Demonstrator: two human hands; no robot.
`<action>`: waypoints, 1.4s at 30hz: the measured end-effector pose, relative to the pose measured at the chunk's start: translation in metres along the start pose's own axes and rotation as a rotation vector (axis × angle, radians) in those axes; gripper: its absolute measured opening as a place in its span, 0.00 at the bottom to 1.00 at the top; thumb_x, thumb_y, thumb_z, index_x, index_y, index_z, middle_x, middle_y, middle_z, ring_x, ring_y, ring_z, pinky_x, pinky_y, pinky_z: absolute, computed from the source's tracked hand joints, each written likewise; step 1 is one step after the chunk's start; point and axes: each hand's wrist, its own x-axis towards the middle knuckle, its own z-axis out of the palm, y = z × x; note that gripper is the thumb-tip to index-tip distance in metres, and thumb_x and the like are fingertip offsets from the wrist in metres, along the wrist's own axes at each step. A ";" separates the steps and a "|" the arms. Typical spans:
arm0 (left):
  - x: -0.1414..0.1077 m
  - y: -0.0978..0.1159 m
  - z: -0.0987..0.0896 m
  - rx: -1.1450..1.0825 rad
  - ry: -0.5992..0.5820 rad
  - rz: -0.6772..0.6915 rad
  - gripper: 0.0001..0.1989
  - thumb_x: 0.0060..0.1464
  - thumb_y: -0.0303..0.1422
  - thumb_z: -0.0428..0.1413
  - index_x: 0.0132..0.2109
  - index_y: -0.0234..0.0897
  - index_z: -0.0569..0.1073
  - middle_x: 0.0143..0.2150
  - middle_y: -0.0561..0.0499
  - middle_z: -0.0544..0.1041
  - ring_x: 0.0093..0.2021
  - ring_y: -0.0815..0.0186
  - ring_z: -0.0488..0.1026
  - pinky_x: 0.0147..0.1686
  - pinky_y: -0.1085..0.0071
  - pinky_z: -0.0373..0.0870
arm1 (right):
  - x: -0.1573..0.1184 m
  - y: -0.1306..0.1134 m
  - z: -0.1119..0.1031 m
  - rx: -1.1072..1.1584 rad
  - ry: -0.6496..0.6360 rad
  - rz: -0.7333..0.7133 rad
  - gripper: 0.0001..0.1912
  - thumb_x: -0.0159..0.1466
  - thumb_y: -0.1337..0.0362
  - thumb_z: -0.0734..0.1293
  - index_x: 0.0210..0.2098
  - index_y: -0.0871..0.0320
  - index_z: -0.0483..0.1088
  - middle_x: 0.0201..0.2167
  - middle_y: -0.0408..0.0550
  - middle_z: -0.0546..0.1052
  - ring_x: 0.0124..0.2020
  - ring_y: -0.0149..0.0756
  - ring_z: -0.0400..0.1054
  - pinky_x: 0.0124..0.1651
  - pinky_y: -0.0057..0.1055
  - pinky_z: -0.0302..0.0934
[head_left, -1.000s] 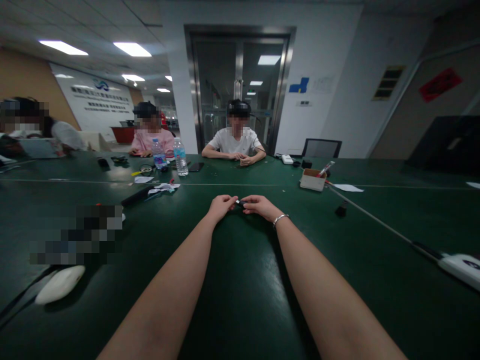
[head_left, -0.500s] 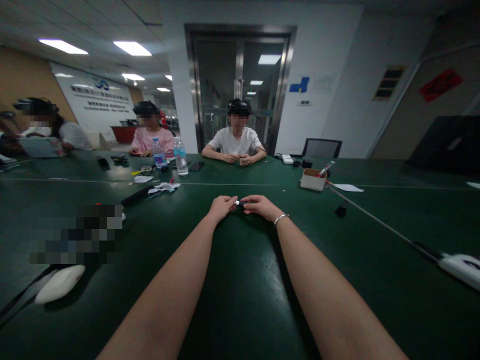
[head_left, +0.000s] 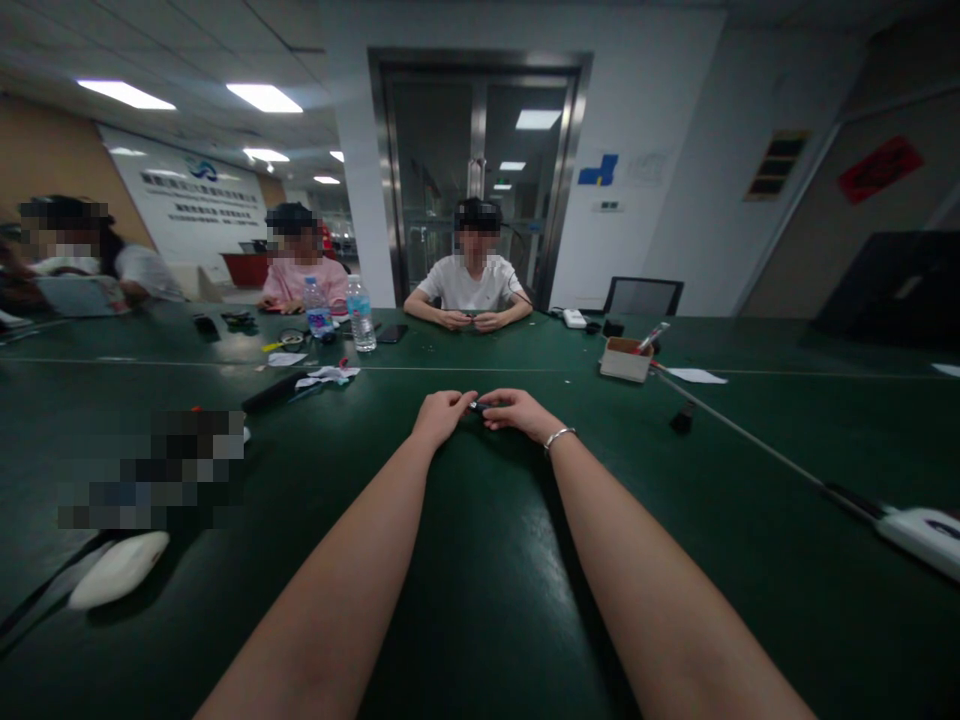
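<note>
Both my hands meet in front of me, just above or on the green table (head_left: 480, 560); which of the two I cannot tell. Between them is a small dark piece with a shiny silver end (head_left: 476, 406), too small to name. My left hand (head_left: 444, 416) pinches the silver end with thumb and fingers. From the other side, my right hand (head_left: 517, 413), with a silver bracelet (head_left: 559, 438) at the wrist, is closed on the dark end. The fingers hide most of the piece.
Across the table sits a person in white (head_left: 474, 285). Two water bottles (head_left: 361, 315) stand at the back left, near crumpled paper (head_left: 328, 376). A small open box (head_left: 625, 362) holds a pen-like stick. A white device (head_left: 926, 540) lies right, a white rounded object (head_left: 120, 570) left.
My hands stay almost in place, with a slight shift of the right wrist to the left. Less of the silver end shows now.
</note>
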 end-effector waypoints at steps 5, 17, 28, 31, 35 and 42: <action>0.003 -0.001 0.002 -0.108 0.059 0.099 0.18 0.53 0.45 0.51 0.34 0.37 0.78 0.30 0.50 0.77 0.30 0.66 0.70 0.32 0.72 0.63 | 0.004 -0.001 0.003 -0.078 0.003 -0.011 0.14 0.52 0.75 0.71 0.39 0.63 0.73 0.27 0.45 0.76 0.21 0.23 0.68 0.24 0.19 0.67; 0.008 -0.010 0.009 -0.349 0.002 0.120 0.13 0.52 0.34 0.52 0.43 0.35 0.76 0.38 0.47 0.78 0.37 0.66 0.74 0.40 0.69 0.69 | 0.009 0.005 0.000 -0.265 0.068 -0.016 0.14 0.53 0.70 0.71 0.40 0.61 0.75 0.25 0.42 0.75 0.16 0.19 0.60 0.17 0.18 0.55; 0.005 -0.005 0.007 -0.302 -0.032 0.154 0.11 0.51 0.33 0.54 0.41 0.36 0.76 0.37 0.48 0.79 0.37 0.65 0.75 0.41 0.70 0.70 | 0.013 0.010 0.002 -0.306 0.051 -0.019 0.13 0.51 0.72 0.71 0.37 0.61 0.74 0.28 0.43 0.76 0.16 0.20 0.59 0.18 0.19 0.55; 0.004 -0.002 0.006 -0.300 -0.018 0.148 0.10 0.51 0.34 0.55 0.39 0.36 0.76 0.35 0.48 0.79 0.36 0.66 0.75 0.40 0.70 0.70 | 0.012 0.008 0.003 -0.317 0.061 -0.019 0.13 0.51 0.72 0.71 0.37 0.61 0.74 0.29 0.43 0.76 0.16 0.19 0.59 0.17 0.19 0.55; 0.004 -0.001 0.007 -0.282 0.022 0.133 0.09 0.50 0.34 0.56 0.37 0.36 0.75 0.35 0.49 0.78 0.36 0.66 0.74 0.40 0.70 0.69 | 0.009 0.006 0.006 -0.336 0.069 -0.020 0.13 0.51 0.71 0.71 0.37 0.61 0.73 0.29 0.44 0.76 0.16 0.19 0.59 0.17 0.19 0.55; 0.004 -0.005 0.007 -0.212 0.062 0.039 0.12 0.48 0.41 0.56 0.33 0.37 0.73 0.30 0.51 0.76 0.31 0.67 0.71 0.34 0.72 0.66 | 0.005 0.000 0.013 -0.446 0.100 -0.047 0.11 0.51 0.68 0.71 0.35 0.62 0.73 0.29 0.44 0.75 0.15 0.19 0.58 0.16 0.20 0.53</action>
